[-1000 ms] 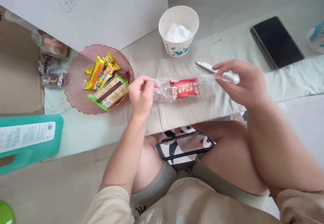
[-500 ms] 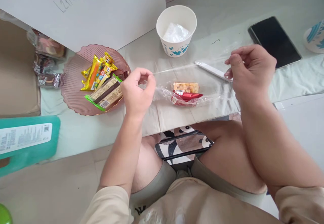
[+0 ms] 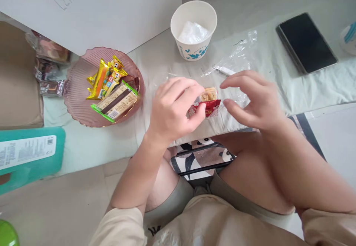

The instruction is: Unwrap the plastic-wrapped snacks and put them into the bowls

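One cloth-covered surface (image 3: 97,146): runs across the view; hours are counted from the red packet (image 3: 213,106), with 12 toward the top.
White panel (image 3: 111,20): at 10 to 11 o'clock, faint handwriting on it.
Pink bowl (image 3: 73,105): just past 9 o'clock, ribbed, holding yellow-wrapped snacks (image 3: 101,83) and a larger green-ended bar (image 3: 116,101).
Clear film (image 3: 244,59): crumpled, spread about the red packet and out toward 1 o'clock.
Left hand (image 3: 175,107): arched over the red packet's 9 o'clock end, thumb and fingers parted; whether it grips, cannot tell.
Right hand (image 3: 256,103): at 3 o'clock, thumb and fingers spread wide, the gap turned toward the red packet, just beside it.
Paper cup (image 3: 191,51): just before 12 o'clock, blue leaf print outside, crumpled clear plastic (image 3: 194,33) inside.
Phone (image 3: 308,44): at 2 o'clock, lying flat, screen dark.
Red packet: on the surface, between the hands, a pale-orange piece (image 3: 210,94) showing along its 12 o'clock side.
Slim white tool (image 3: 225,70): near 1 o'clock, partly hidden by the right hand.
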The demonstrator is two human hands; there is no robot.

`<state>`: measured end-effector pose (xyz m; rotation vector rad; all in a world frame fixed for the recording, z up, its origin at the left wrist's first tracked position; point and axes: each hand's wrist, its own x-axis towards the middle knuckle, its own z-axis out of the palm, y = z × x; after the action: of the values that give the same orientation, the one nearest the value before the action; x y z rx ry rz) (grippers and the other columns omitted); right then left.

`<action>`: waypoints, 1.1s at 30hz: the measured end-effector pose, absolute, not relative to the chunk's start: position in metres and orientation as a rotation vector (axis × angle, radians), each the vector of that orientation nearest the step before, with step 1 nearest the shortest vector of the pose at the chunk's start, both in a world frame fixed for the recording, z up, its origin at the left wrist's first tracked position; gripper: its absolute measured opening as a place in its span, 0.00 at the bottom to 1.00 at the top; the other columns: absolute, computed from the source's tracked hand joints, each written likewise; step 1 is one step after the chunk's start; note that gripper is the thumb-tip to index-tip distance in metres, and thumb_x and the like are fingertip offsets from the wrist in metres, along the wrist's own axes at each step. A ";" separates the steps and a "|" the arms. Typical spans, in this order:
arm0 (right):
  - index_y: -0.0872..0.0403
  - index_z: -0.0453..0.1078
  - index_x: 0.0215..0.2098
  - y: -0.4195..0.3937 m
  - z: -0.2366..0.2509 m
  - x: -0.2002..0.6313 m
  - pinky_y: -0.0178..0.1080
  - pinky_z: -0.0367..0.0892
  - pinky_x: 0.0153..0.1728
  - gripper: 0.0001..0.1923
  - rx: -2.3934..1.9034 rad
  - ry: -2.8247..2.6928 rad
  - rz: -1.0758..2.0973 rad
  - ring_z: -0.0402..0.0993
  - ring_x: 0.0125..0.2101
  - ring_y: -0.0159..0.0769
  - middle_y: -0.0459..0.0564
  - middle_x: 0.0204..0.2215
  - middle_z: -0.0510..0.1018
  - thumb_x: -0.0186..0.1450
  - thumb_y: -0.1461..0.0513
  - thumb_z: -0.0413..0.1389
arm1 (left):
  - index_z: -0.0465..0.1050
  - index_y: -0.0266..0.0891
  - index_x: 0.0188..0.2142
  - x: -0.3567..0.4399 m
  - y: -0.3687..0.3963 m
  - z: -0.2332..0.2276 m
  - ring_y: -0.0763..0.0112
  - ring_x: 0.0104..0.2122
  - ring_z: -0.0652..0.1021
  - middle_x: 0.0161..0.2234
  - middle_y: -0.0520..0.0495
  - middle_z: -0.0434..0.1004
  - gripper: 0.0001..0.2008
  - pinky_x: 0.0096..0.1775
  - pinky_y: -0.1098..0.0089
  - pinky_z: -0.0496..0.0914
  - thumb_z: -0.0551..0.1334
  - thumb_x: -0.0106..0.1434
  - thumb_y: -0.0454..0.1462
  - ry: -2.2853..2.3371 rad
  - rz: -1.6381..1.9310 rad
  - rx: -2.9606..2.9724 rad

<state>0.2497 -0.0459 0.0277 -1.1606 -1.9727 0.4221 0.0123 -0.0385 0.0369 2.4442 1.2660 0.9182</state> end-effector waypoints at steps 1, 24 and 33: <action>0.46 0.75 0.42 -0.046 0.028 0.251 0.50 0.73 0.40 0.09 -1.181 -2.039 0.497 0.80 0.38 0.47 0.49 0.38 0.83 0.63 0.58 0.58 | 0.77 0.45 0.47 0.013 -0.039 0.035 0.52 0.50 0.80 0.46 0.45 0.82 0.12 0.57 0.49 0.71 0.66 0.63 0.39 1.275 0.812 2.468; 0.45 0.70 0.28 -0.054 0.030 0.272 0.39 0.55 0.23 0.03 -1.266 -2.323 0.938 0.57 0.16 0.31 0.38 0.15 0.67 0.60 0.60 0.59 | 0.70 0.41 0.27 -0.053 -0.073 0.022 0.71 0.27 0.71 0.26 0.53 0.71 0.08 0.30 0.70 0.62 0.60 0.60 0.28 1.302 0.484 2.443; 0.48 0.80 0.39 -0.055 0.050 0.264 0.36 0.60 0.25 0.17 -1.329 -2.586 1.661 0.69 0.20 0.32 0.42 0.19 0.76 0.65 0.48 0.56 | 0.71 0.41 0.27 -0.059 -0.090 0.040 0.76 0.22 0.67 0.20 0.57 0.69 0.06 0.29 0.72 0.59 0.60 0.58 0.30 1.351 -0.053 2.155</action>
<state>0.2643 -0.0551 0.0504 -1.3291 -2.5860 1.6606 -0.0587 -0.0896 0.0401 2.1549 1.3509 -0.0526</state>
